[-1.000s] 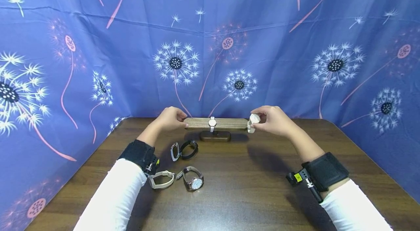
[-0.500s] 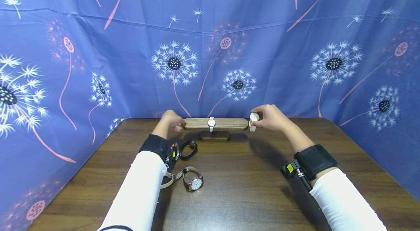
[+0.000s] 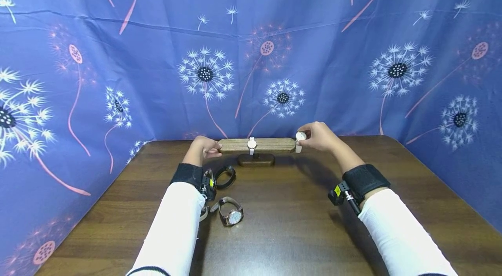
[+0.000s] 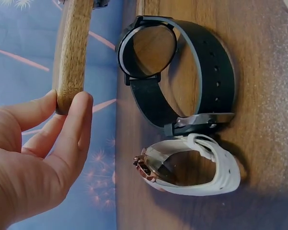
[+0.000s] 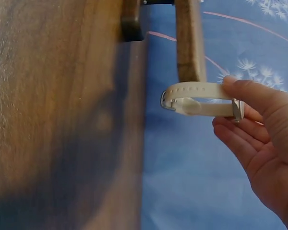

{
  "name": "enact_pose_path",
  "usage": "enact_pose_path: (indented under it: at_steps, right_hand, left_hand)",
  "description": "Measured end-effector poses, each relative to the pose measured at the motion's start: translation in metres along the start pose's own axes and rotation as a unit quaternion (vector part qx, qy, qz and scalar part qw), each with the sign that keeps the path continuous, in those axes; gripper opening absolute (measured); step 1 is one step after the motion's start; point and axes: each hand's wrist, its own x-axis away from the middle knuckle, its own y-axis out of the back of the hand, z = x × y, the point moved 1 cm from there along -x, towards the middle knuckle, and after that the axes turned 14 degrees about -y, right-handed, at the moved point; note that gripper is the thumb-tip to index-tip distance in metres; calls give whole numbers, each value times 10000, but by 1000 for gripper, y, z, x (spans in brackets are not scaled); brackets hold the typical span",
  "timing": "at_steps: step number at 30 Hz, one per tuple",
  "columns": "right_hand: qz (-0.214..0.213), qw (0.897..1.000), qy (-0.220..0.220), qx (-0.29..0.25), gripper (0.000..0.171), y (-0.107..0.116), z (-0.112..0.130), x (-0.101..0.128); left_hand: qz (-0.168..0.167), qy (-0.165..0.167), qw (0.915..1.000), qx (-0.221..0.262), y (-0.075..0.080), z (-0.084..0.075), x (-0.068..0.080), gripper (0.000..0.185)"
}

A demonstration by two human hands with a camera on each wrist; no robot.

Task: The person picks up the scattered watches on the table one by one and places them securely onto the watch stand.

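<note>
Blue cloth printed with dandelion heads (image 3: 251, 28) walls in a dark wooden table (image 3: 294, 223), at whose far edge stands a wooden watch stand (image 3: 256, 145), a crossbar on a short post and oval foot, with one white watch (image 3: 251, 144) already hung at its middle. The left hand (image 3: 204, 148) pinches the bar's left end between thumb and curled fingers (image 4: 79, 120), steadying it. The right hand (image 3: 318, 136) grips a second white-strapped watch (image 5: 201, 99) by its case, thumb on top and fingers curled beneath, with the closed strap loop held just at the bar's right tip, seemingly not yet over it. On the table near the left wrist lie a black watch (image 4: 182, 76), a white watch with a rose-coloured case (image 4: 192, 165) just beside it, and a brown-strapped watch (image 3: 231, 215) closer to the person; a further strap is mostly hidden under the sleeve. The step in hand looks like threading the loop onto the bar. Next, the loop would need to be lined up squarely with the bar's end and slid inward, while the left hand keeps the stand from tipping.
</note>
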Motion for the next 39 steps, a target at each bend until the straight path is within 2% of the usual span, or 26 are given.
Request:
enact_pose_path:
  at_steps: [7, 13, 20, 27, 39]
  right_hand:
    - [142, 9998, -8, -121, 42, -11, 2, -8]
    - [362, 9985, -102, -408, 42, -14, 3, -11]
    - [521, 9974, -75, -496, 45, -21, 2, -16]
    - [471, 9978, -67, -468, 45, -23, 6, -16]
    - [300, 9989, 292, -197, 44, -32, 16, -24]
  left_hand:
    - [-107, 133, 9998, 133, 1, 1, -2, 46]
    - [-139, 30, 9997, 193, 4, -1, 1, 49]
    - [-168, 63, 9997, 153, 5, -1, 4, 47]
    - [-226, 79, 9990, 389, 2, 2, -2, 44]
    - [-363, -5, 9986, 393, 1, 2, -1, 42]
